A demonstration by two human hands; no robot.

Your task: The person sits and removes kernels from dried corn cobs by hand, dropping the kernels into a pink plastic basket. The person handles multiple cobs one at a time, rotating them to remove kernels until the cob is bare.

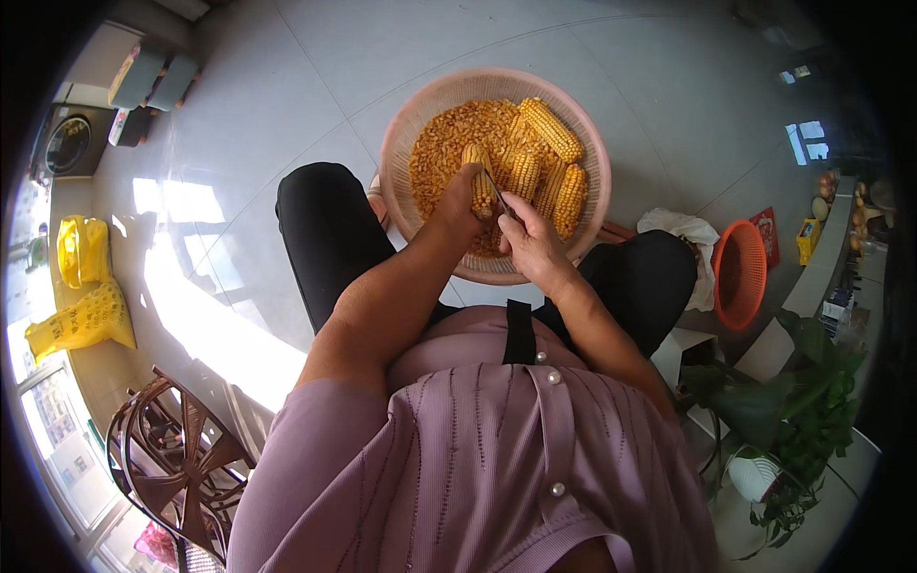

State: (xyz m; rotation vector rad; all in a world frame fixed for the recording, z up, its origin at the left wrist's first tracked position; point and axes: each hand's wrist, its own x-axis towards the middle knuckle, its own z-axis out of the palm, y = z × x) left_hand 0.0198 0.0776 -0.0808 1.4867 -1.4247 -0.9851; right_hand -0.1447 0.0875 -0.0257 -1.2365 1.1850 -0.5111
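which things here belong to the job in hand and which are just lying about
In use:
- corn cob, in the left hand
- slim tool, in the right hand
- pink basin of loose kernels and more cobs

Lying about:
- orange basket
- yellow bags
- brown chair
- leafy plant

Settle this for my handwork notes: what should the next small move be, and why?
Perhaps push the slim hand tool along the ear of corn: the right hand grips the tool, its tip apparently against the ear; the left hand holds the ear, which bears kernels, above loose kernels in the pink basket.
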